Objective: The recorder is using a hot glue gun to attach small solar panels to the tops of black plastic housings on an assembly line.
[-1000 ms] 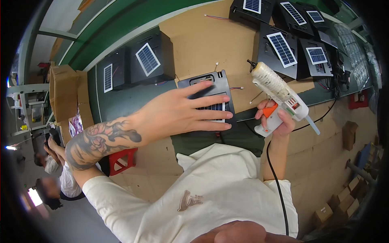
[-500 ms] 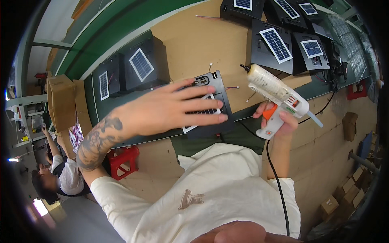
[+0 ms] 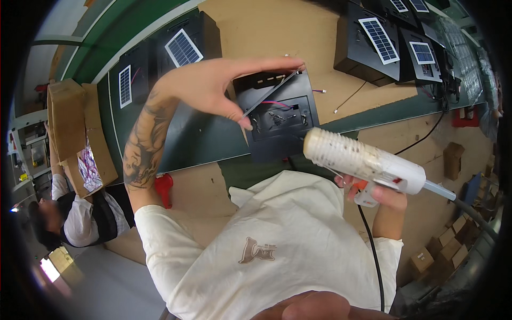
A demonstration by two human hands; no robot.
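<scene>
My left hand (image 3: pixel 213 82) grips a small solar panel (image 3: pixel 270 95) by two opposite edges, thumb at one end and fingertips at the other. The panel is seen nearly edge-on, tilted up over a black plastic box (image 3: pixel 280 140). A red wire (image 3: pixel 277 102) runs from beneath the panel to the box, whose recessed lid shows. Off to the right, my right hand (image 3: pixel 381 197) is wrapped round the handle of a white hot glue gun (image 3: pixel 368 160). A pale glue stick (image 3: pixel 440 190) sticks out of its rear. The barrel points left toward the box; its nozzle tip is not visible.
Several black boxes with solar panels stand at the back right (image 3: pixel 368 45) and back left (image 3: pixel 189 37). Cardboard (image 3: pixel 266 29) covers part of the green bench (image 3: pixel 200 136). The gun's black cord (image 3: pixel 370 245) hangs over my front. A person (image 3: pixel 88 213) is at the left, near an open carton (image 3: pixel 66 117).
My left hand, flat over the panel before, now holds it tilted up, baring the box's lid. The glue gun has swung from pointing up and left to lying flatter, its barrel nearer the box.
</scene>
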